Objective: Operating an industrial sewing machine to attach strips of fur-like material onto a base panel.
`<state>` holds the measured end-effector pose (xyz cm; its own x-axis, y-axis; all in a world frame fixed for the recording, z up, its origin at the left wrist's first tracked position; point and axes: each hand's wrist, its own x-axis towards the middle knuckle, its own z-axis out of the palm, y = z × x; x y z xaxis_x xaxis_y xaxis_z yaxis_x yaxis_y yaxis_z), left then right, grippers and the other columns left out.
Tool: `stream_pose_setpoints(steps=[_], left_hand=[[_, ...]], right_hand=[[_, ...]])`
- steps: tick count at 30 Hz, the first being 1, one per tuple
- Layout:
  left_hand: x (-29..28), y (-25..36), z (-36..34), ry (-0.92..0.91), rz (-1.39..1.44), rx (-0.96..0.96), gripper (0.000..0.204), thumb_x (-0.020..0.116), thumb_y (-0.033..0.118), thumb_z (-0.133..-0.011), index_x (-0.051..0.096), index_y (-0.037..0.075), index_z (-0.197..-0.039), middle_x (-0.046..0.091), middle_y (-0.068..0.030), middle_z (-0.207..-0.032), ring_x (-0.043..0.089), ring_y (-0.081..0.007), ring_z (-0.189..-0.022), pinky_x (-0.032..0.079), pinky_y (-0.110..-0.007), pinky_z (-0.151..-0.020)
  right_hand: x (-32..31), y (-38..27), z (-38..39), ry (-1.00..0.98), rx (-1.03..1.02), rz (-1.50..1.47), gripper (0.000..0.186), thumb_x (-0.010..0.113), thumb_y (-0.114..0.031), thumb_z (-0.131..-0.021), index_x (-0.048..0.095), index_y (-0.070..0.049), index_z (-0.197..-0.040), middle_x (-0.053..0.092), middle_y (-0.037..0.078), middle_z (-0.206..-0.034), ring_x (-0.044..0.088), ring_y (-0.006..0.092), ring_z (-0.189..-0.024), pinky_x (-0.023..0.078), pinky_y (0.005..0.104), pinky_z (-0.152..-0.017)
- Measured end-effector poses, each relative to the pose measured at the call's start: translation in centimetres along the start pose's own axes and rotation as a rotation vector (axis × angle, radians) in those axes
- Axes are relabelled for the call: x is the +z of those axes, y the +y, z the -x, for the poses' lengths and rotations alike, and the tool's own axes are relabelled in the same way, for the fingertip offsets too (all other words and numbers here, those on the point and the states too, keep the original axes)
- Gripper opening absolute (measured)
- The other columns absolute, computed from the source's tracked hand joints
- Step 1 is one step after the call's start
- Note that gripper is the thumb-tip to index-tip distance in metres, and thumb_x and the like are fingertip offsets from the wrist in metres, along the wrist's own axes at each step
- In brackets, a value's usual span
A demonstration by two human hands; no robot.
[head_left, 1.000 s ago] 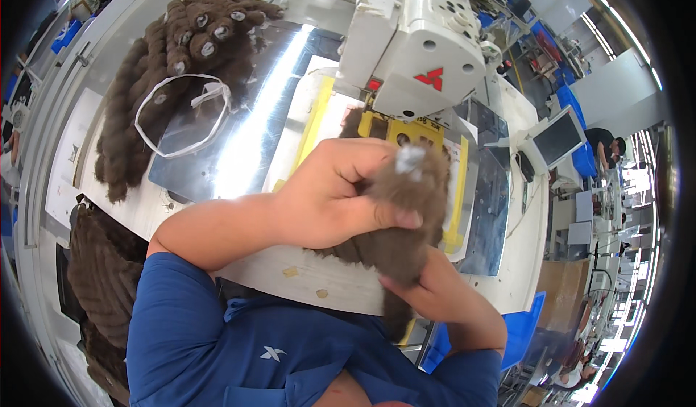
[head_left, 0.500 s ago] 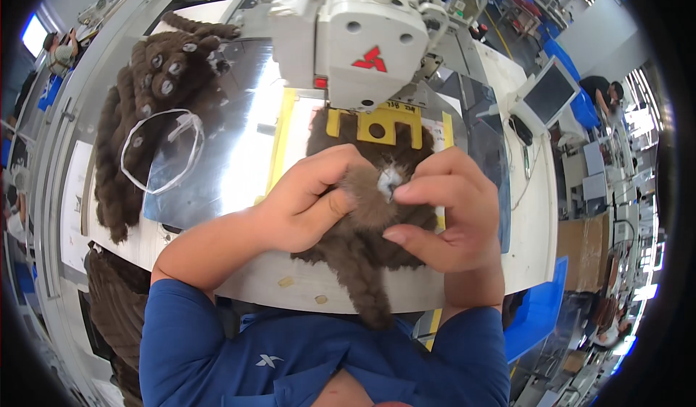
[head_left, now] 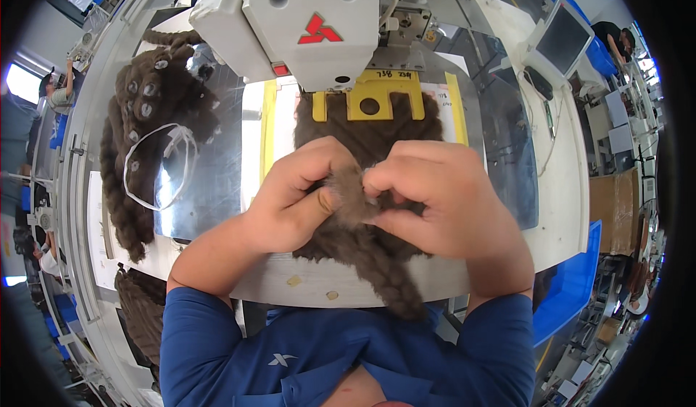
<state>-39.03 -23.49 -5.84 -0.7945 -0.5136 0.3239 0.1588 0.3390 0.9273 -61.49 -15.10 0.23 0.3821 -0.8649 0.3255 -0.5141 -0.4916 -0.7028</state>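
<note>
**Brown furry tube (head_left: 388, 269) gripped above the bench (head_left: 268, 280)**

On my feed, the left hand (head_left: 283, 208) has its fingers closed on the tube's upper end, thumb on the near side. The right hand (head_left: 449, 197) meets that same end from the right, its fingers curled in and the tips against the fur; I cannot tell whether they pinch it, because the contact is hidden. From the left fingers the tube slants down to my lower right, past the bench's near edge, its far end in front of the blue shirt (head_left: 333, 360).

Under both hands I see a brown fur panel (head_left: 341, 135) lying flat, a notched yellow plate (head_left: 399, 102) over its far edge. The white sewing machine head (head_left: 312, 15) stands just beyond. To my left, a heap of brown fur tubes (head_left: 174, 95) lies partly on a shiny metal sheet (head_left: 210, 189), with a thin white loop (head_left: 156, 207) beside it. On my right I have a monitor (head_left: 565, 37), a blue bin (head_left: 573, 291) and a cardboard box (head_left: 615, 211); farther off, another person (head_left: 616, 41).
</note>
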Motion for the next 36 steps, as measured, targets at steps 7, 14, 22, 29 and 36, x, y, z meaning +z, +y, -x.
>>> stream_pose_setpoints(steps=[7,14,22,29,36], left_hand=[[0.5,0.5,0.5,0.103,0.260,-0.213,0.005,0.059,0.003,-0.099,0.063,-0.001,-0.097,0.064,-0.0063,-0.095,0.060,-0.0142,-0.086,0.049,-0.028,-0.080],[0.3,-0.3,0.5,0.040,0.206,-0.163,0.007,0.062,0.004,-0.099,0.065,-0.002,-0.099,0.065,-0.0061,-0.097,0.060,-0.0140,-0.087,0.049,-0.029,-0.079],[0.5,-1.0,0.5,-0.010,0.329,-0.246,0.010,0.061,0.008,-0.102,0.064,-0.002,-0.100,0.065,-0.0055,-0.098,0.058,-0.0123,-0.087,0.048,-0.028,-0.078],[0.9,-0.7,0.4,-0.005,0.316,-0.140,0.023,0.075,0.016,-0.096,0.067,-0.002,-0.108,0.070,-0.0080,-0.102,0.063,-0.0142,-0.087,0.051,-0.031,-0.077],[-0.5,-0.5,0.2,-0.111,0.093,-0.016,0.029,0.086,0.025,-0.086,0.073,0.000,-0.096,0.073,-0.0120,-0.089,0.072,-0.0253,-0.081,0.054,-0.034,-0.074]], right_hand=[[0.9,-0.3,-0.1,0.103,0.157,-0.031,0.023,0.080,-0.006,-0.075,0.066,-0.007,-0.093,0.063,0.007,-0.081,0.064,0.0258,-0.069,0.050,0.0380,-0.061],[0.9,0.5,-0.3,0.015,0.079,-0.048,0.019,0.079,-0.005,-0.074,0.064,-0.006,-0.085,0.061,0.007,-0.075,0.061,0.0262,-0.065,0.047,0.0371,-0.058],[1.0,1.4,-0.4,0.012,0.076,-0.135,0.019,0.075,-0.001,-0.071,0.062,-0.006,-0.083,0.061,0.007,-0.074,0.062,0.0289,-0.066,0.047,0.0383,-0.058],[0.1,1.4,-0.1,0.033,-0.107,0.009,0.021,0.077,-0.004,-0.067,0.061,-0.009,-0.079,0.058,0.005,-0.072,0.061,0.0290,-0.064,0.045,0.0385,-0.055],[-1.1,1.3,0.1,0.054,-0.233,0.148,0.022,0.078,-0.008,-0.068,0.067,-0.012,-0.086,0.057,0.003,-0.071,0.061,0.0262,-0.065,0.045,0.0386,-0.054]])
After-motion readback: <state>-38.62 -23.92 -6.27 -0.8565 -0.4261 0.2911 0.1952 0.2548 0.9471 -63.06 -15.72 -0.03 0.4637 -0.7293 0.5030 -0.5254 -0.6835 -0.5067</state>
